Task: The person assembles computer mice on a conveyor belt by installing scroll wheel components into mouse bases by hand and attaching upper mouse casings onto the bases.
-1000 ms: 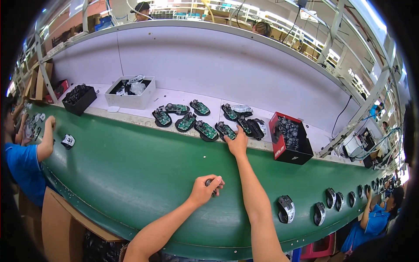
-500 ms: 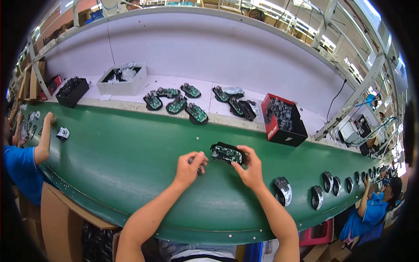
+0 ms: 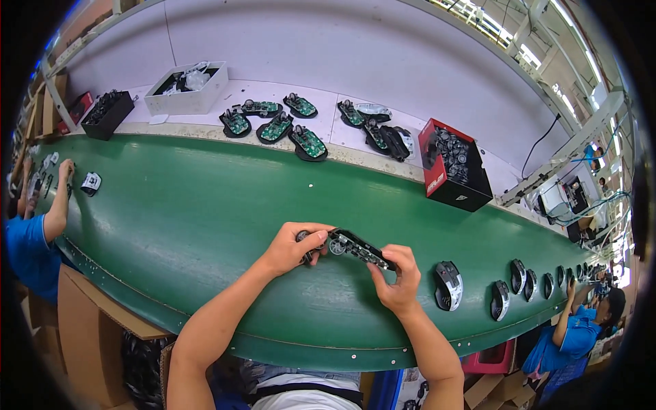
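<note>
My right hand (image 3: 399,281) grips one end of a computer mouse base (image 3: 360,251), a black shell with a circuit board. The base is tilted, its board side toward me, and a round wheel shows at its left end. My left hand (image 3: 290,249) is curled around a small dark wheel-like part (image 3: 302,237), partly hidden by the fingers. Its fingertips are close by the left end of the base; whether they touch it I cannot tell. To the right of my right hand, a black and silver mouse (image 3: 448,285) lies on the green work surface (image 3: 205,205).
Several mouse bases with green boards (image 3: 307,141) lie on the white ledge. A red and black box (image 3: 459,195) of small dark parts, a white box (image 3: 181,102) and a black box (image 3: 109,124) stand there too. More mice (image 3: 501,301) line the right. Co-workers sit at both sides.
The mouse base has been tilted up and lowered slightly, with its left end now beside my left fingers. My left hand has moved closer to it. The view has shifted a little.
</note>
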The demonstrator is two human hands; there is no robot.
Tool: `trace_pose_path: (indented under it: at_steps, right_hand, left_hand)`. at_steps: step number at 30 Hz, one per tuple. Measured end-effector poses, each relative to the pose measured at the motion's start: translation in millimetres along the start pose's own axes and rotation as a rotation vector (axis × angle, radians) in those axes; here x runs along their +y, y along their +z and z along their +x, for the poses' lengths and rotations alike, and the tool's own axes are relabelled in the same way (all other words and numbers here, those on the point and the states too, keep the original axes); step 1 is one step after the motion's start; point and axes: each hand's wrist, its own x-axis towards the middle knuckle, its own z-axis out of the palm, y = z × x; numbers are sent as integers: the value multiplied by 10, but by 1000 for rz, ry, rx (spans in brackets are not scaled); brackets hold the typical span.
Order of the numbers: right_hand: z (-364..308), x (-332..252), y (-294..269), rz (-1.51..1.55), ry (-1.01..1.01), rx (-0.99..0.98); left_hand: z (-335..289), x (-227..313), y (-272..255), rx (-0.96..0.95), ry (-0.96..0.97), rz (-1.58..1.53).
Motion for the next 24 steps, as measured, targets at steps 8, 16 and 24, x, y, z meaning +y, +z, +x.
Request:
trace_pose_path:
  at_steps: [8, 16, 24]
  right_hand:
    - [-79, 54, -22, 103, 221, -134]
    - [4, 75, 7, 47, 318, -193]
    - [-79, 65, 33, 296, 598, -178]
  left_hand:
    - [30, -11, 12, -45, 19, 16]
    - [56, -89, 61, 39, 28, 77]
    - [59, -162, 107, 94, 30, 140]
